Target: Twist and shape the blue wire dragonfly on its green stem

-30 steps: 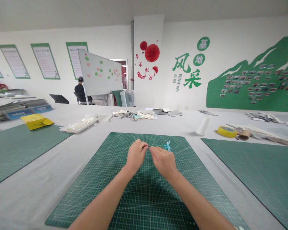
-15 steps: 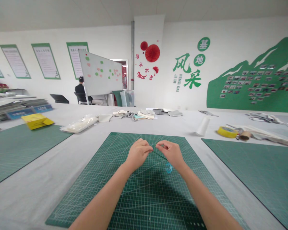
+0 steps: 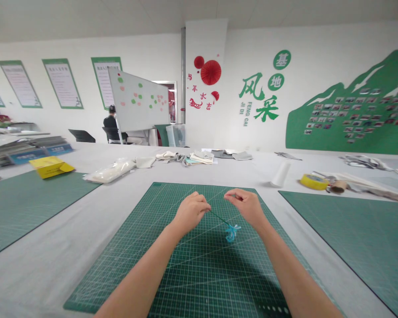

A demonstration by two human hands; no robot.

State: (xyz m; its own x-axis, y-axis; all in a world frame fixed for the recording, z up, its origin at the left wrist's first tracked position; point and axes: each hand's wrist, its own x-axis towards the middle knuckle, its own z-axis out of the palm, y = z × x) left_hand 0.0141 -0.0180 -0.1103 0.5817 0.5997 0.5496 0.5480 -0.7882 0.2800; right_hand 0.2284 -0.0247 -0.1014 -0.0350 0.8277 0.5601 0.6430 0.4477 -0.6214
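Over the green cutting mat (image 3: 126,251), my left hand (image 3: 191,212) pinches the end of a thin dark green stem (image 3: 220,217). A blue, lacy flower-like piece (image 3: 231,232) is at the stem's other end, tilted down to the right. My right hand (image 3: 247,206) is up and to the right of the stem, apart from it. Its thumb and forefinger are pressed together; anything between them is too small to make out.
Fabric scraps (image 3: 202,157) and a plastic-wrapped bundle (image 3: 111,171) lie beyond the mat. At the right are a white roll (image 3: 281,174), yellow tape (image 3: 314,181) and another mat (image 3: 351,229). A yellow box (image 3: 51,166) is at the left. A person (image 3: 111,121) sits far back.
My right hand has moved right and slightly up, away from my left hand. The blue piece now shows fully, slightly further left. My left hand keeps its pinch.
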